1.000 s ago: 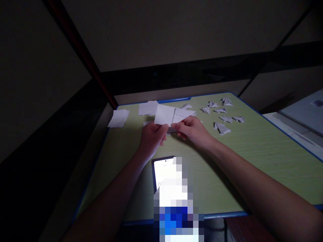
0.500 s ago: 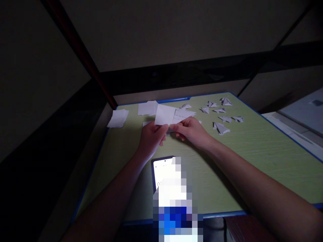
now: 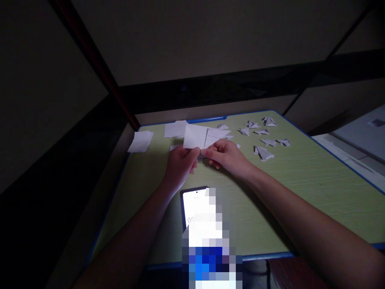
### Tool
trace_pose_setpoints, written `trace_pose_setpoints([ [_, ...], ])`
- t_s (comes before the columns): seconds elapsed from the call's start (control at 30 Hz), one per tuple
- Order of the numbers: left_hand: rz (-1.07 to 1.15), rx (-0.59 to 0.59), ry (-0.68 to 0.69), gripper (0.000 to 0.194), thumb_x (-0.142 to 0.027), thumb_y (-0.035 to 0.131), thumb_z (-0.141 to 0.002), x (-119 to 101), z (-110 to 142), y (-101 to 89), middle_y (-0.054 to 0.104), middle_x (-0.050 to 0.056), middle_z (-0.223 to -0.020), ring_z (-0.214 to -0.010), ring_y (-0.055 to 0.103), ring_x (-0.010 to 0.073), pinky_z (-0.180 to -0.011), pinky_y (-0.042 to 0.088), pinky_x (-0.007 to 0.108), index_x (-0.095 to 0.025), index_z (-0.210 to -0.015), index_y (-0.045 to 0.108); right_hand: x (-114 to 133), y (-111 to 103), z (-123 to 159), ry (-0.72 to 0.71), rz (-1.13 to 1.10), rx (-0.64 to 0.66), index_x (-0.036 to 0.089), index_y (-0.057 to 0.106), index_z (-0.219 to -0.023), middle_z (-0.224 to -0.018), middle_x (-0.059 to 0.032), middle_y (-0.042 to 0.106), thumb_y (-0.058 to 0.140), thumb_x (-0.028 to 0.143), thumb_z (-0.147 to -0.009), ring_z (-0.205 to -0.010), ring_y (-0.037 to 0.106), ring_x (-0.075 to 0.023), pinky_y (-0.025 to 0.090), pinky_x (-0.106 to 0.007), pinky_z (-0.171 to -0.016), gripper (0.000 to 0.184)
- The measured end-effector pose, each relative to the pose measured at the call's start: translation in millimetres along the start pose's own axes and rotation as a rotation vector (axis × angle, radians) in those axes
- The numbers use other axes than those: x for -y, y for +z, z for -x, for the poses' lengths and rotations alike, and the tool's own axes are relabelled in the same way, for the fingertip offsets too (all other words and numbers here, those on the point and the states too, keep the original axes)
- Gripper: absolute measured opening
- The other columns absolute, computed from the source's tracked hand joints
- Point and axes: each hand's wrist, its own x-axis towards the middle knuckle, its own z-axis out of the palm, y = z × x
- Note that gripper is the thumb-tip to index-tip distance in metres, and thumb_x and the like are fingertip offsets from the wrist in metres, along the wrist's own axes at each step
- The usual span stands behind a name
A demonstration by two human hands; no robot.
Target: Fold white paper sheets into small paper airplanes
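Note:
A white paper sheet [image 3: 198, 136] is held just above the green desk [image 3: 300, 176], partly folded along its middle. My left hand [image 3: 180, 164] pinches its lower left edge. My right hand [image 3: 228, 157] grips its lower right part, thumb on top. Several small folded paper planes [image 3: 264, 152] lie on the desk to the right of my hands. Loose white paper pieces [image 3: 176, 128] lie at the far left of the desk.
A lit phone [image 3: 195, 208] lies on the desk near me, partly blurred. More paper [image 3: 140, 141] hangs over the desk's far left corner. A dark rail and a sloped post [image 3: 99, 68] stand behind the desk. A pale surface [image 3: 361, 144] is at the right.
The right half of the sheet has folded further toward the left half. My hands have barely shifted.

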Motion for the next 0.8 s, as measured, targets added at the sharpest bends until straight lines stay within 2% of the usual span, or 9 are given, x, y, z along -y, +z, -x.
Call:
trace_pose_setpoints([
  [0.37, 0.000, 0.005, -0.016, 0.023, -0.028, 0.061, -0.076, 0.6, -0.2, 0.6, 0.047, -0.008, -0.041, -0.034, 0.039, 0.0034, -0.036, 0.033, 0.018, -0.019, -0.059, 0.049, 3.6, 1.7, 0.7, 0.012, -0.023, -0.039, 0.018, 0.053, -0.065, -0.049, 0.0051, 0.054, 0.077, 0.043, -0.072, -0.040, 0.043, -0.0061, 0.030, -0.022, -0.040, 0.035],
  [0.53, -0.010, 0.010, -0.015, 0.027, -0.031, 0.062, -0.076, 2.6, -0.4, -0.6, 0.047, -0.008, -0.041, -0.033, 0.038, 0.0034, -0.036, 0.033, 0.019, -0.019, -0.057, 0.048, 1.3, -0.2, -0.2, 0.004, -0.013, -0.011, 0.017, 0.053, -0.061, -0.048, 0.0054, 0.052, 0.078, 0.041, -0.071, -0.040, 0.042, -0.0053, 0.028, -0.021, -0.040, 0.037],
  [0.8, 0.020, 0.011, -0.015, 0.024, -0.026, 0.060, -0.078, -0.1, 0.0, 0.8, 0.047, -0.008, -0.041, -0.033, 0.038, 0.0038, -0.036, 0.032, 0.019, -0.019, -0.059, 0.048, 6.6, 0.2, 0.4, 0.018, 0.001, -0.029, 0.017, 0.051, -0.055, -0.044, 0.0043, 0.051, 0.078, 0.044, -0.070, -0.038, 0.041, -0.0054, 0.027, -0.022, -0.040, 0.041],
])
